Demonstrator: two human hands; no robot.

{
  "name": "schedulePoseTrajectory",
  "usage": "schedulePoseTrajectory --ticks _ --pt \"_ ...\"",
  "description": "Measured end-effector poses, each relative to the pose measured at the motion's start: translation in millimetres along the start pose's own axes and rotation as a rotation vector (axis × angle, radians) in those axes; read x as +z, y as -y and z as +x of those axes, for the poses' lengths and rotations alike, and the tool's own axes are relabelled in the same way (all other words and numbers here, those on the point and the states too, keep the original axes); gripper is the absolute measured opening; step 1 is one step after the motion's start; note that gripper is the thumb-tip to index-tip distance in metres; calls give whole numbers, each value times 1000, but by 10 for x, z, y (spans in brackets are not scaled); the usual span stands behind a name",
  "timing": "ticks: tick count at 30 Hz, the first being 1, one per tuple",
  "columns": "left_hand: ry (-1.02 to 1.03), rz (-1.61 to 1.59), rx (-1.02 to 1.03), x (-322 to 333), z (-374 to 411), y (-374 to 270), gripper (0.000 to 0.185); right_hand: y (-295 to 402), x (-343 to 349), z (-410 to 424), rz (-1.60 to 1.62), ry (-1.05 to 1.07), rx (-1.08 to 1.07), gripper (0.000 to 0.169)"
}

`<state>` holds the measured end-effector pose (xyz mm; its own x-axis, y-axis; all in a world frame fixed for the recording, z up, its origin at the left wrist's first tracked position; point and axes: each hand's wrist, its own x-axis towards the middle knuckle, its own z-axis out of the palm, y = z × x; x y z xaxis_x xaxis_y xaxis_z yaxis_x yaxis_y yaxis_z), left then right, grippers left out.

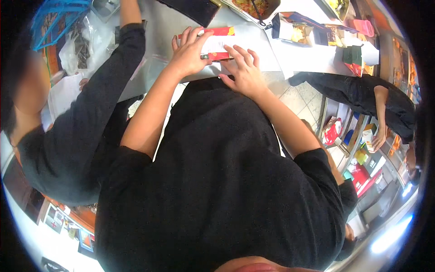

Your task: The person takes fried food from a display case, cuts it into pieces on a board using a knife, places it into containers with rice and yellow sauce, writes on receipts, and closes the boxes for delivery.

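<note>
A red and white printed cardboard carton (pixel 217 46) lies at the near edge of the metal worktop (pixel 163 37), before my body. My left hand (pixel 190 56) spans the carton's left part, fingers over the far side and thumb at the near side. At its right end, my right hand (pixel 246 71) has its fingers spread, with the fingertips at the carton's edge. The right thumb sits apart, below the near edge. Part of the carton is hidden under my left hand. The carton's white panel bears writing.
Beyond lie a black tray (pixel 193 12) and a food pan with a utensil (pixel 253 8). Open food cartons (pixel 295 32) stand to the right. A co-worker's sleeve (pixel 112 68) reaches over the worktop at left, near plastic bags (pixel 90 44). Another person (pixel 360 91) is at right, beside shelving.
</note>
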<state>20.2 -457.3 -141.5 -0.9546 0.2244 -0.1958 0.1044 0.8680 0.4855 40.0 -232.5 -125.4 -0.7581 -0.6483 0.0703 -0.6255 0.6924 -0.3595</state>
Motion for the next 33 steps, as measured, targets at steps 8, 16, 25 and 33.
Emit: schedulePoseTrajectory --ticks 8,16,25,33 --pt "-47 159 79 -31 -1 -43 100 -91 35 28 16 53 -3 42" --pt "-215 312 135 170 -26 63 84 -579 -941 -1186 981 681 593 45" --pt "-271 -264 149 -362 650 -1806 28 -2695 -2207 -290 335 -370 395 34" --pt "-647 -96 101 555 1716 -2533 41 -3083 -1274 -312 366 -288 367 39"
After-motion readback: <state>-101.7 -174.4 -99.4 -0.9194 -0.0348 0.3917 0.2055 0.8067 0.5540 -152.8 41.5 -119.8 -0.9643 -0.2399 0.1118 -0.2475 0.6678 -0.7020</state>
